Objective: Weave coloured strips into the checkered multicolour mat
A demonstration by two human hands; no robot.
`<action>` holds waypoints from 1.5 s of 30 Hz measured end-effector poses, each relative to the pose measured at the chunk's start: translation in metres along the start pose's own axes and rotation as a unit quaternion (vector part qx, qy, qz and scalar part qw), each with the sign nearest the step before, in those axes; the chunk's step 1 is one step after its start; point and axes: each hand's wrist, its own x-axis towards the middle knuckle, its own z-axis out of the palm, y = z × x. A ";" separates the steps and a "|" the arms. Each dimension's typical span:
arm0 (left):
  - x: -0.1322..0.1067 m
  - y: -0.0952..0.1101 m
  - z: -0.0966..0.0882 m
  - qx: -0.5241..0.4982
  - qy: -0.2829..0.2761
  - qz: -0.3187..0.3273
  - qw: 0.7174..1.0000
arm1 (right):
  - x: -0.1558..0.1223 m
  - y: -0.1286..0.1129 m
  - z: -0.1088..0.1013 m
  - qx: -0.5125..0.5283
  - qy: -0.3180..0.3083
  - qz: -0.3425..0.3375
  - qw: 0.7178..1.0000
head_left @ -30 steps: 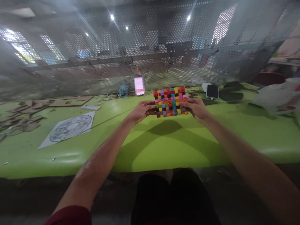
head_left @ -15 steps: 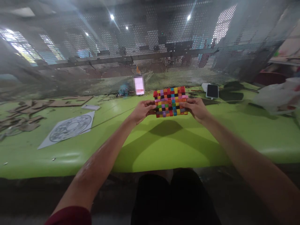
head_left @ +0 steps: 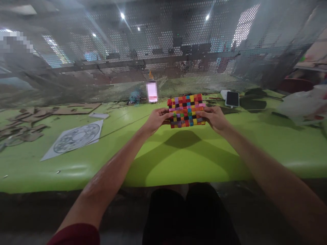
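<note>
A woven panel of multicoloured strips (head_left: 186, 110), checked in red, yellow, black, blue, purple and pink, is held up over the green tabletop and casts a shadow below. My left hand (head_left: 157, 120) pinches its left edge, thumb in front and fingers partly hidden behind. At the right edge my right hand (head_left: 214, 117) grips it the same way, with the thumb lying on its face. The panel faces me, nearly level.
Cardboard scraps (head_left: 38, 117) and a sheet with a circular drawing (head_left: 78, 137) lie left on the green table (head_left: 178, 170). Behind stand a lit phone screen (head_left: 152, 91) and a perforated metal screen (head_left: 163, 64). A dark-screened phone (head_left: 232, 99) and plastic bag (head_left: 302, 103) are right.
Both hands keep the woven panel in almost the same place. The view shifts very slightly, and a person's blurred shape now appears at the far upper left.
</note>
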 end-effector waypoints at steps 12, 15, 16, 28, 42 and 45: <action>-0.004 -0.003 -0.001 0.111 -0.079 0.084 0.987 | 0.001 0.000 0.002 0.016 0.019 -0.001 1.000; -0.001 -0.006 -0.002 0.103 -0.066 0.079 0.989 | 0.000 0.000 0.003 0.015 0.017 0.005 1.000; 0.001 -0.008 -0.003 0.096 -0.049 0.077 0.991 | 0.000 0.000 0.003 0.013 0.016 0.006 1.000; 0.001 -0.013 0.005 -0.044 -0.006 0.036 0.998 | -0.007 -0.004 0.009 0.022 -0.030 0.003 0.999; -0.009 0.002 0.005 -0.061 -0.044 0.017 0.997 | -0.004 -0.003 0.005 0.037 -0.042 0.027 0.998; -0.009 0.003 0.005 -0.053 -0.048 0.011 0.997 | -0.006 -0.006 0.007 0.035 -0.045 0.033 0.998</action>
